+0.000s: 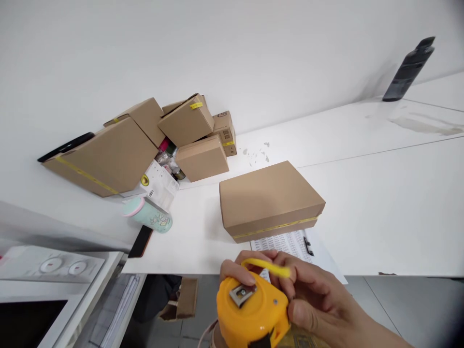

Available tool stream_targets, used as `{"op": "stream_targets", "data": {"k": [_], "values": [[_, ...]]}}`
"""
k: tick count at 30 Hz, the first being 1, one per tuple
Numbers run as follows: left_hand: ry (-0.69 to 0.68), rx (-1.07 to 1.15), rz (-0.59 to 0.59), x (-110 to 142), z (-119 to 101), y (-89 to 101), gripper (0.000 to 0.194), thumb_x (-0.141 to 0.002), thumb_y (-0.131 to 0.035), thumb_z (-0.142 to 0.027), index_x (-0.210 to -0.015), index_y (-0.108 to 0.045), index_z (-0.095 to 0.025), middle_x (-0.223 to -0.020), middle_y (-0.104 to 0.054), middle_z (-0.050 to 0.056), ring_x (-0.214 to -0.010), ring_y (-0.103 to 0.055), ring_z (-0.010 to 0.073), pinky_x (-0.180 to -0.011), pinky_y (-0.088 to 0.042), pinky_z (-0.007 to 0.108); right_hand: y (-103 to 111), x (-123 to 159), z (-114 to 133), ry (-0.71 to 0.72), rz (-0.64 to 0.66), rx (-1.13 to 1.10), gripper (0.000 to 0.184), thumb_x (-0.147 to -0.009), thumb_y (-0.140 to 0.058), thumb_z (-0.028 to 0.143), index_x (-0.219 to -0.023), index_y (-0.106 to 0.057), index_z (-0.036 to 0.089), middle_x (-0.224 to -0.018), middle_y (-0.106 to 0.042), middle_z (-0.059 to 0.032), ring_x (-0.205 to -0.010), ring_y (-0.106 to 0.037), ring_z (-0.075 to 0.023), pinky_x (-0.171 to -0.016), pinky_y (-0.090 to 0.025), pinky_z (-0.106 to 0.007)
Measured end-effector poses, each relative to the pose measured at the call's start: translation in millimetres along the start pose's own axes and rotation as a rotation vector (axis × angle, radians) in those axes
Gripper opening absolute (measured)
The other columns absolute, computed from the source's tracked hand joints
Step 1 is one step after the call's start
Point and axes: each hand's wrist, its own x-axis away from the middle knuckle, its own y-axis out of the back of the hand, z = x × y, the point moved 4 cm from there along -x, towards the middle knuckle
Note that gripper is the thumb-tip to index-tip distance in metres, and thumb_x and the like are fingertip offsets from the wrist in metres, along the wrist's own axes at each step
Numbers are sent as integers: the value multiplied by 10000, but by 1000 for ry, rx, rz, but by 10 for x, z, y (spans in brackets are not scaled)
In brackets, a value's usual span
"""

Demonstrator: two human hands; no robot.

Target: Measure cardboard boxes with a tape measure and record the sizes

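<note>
My right hand comes in from the lower right and is closed around a yellow tape measure with a metal belt clip, held below the table's front edge. A short, blurred piece of yellow tape curls over my fingers. My left hand is out of sight. Nearest on the white table is a closed cardboard box with yellow tape along its side, resting on a printed sheet with a black clip.
A heap of several cardboard boxes lies at the back left against the wall, beside a mint-green bottle on its side and a dark phone. A black bottle stands far right. A white appliance sits at lower left.
</note>
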Motion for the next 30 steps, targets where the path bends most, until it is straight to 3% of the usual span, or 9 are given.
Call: {"op": "stream_targets", "data": {"k": [3, 5, 7, 11, 15, 20, 26, 30], "values": [[-342, -106, -77, -55, -324, 134, 552, -526, -967, -461, -984, -676, -363, -966, -647, 20, -873, -677, 230, -813, -589, 371, 239, -39, 152, -18, -59, 104, 319, -895, -634, 528, -807, -577, 227, -987, -636, -83, -867, -599, -215, -723, -526, -340], [-420, -154, -199, -178, -501, 329, 544, -529, -970, -441, -973, -685, -312, -971, -646, 7, -820, -657, 178, -749, -594, 297, 569, -125, 311, 14, -181, 138, 361, -861, -640, 588, -779, -601, 238, -999, -659, -74, -823, -605, -220, -661, -529, -345], [-476, -140, -334, -358, -634, 573, 473, -560, -965, -391, -930, -695, -272, -939, -657, -9, -859, -652, 167, -791, -592, 285, 994, -263, 465, 71, -345, 173, 323, -846, -648, 588, -789, -663, 270, -1008, -685, -54, -887, -622, -248, -729, -541, -391], [-390, -89, -457, -802, -624, 1008, 438, -562, -959, -350, -896, -704, -229, -904, -707, -13, -860, -682, 172, -778, -588, 284, 1781, -641, 496, 110, -504, 131, 212, -830, -678, 502, -771, -739, 308, -1029, -723, -18, -1125, -608, -283, -1002, -470, -454], [-265, -83, -470, -1118, -413, 1253, 503, -564, -952, -348, -967, -685, -205, -976, -734, 14, -828, -715, 180, -806, -594, 335, 2263, -917, 152, -5, -602, 116, 213, -757, -722, 492, -749, -746, 281, -1081, -727, -21, -1210, -571, -284, -1070, -418, -446], [-185, -53, -440, -1324, -229, 1392, 590, -553, -962, -355, -1033, -657, -198, -1009, -742, 43, -883, -747, 231, -827, -594, 349, 2436, -998, -151, -10, -664, 125, 296, -724, -727, 533, -845, -757, 264, -1073, -724, -33, -1173, -591, -260, -990, -466, -394], [-152, -52, -416, -1421, -172, 1529, 613, -528, -978, -350, -1019, -650, -182, -996, -745, 48, -867, -751, 248, -879, -590, 431, 2440, -985, -199, -19, -661, 297, 336, -752, -698, 589, -881, -751, 284, -1104, -706, -23, -1143, -603, -243, -892, -512, -335], [-129, -43, -419, -1404, -119, 1579, 610, -526, -978, -341, -1014, -652, -176, -977, -752, 53, -864, -750, 245, -857, -600, 417, 2428, -973, -239, -59, -658, 313, 376, -749, -716, 615, -860, -749, 257, -1026, -720, -28, -970, -649, -220, -788, -516, -311]]}}
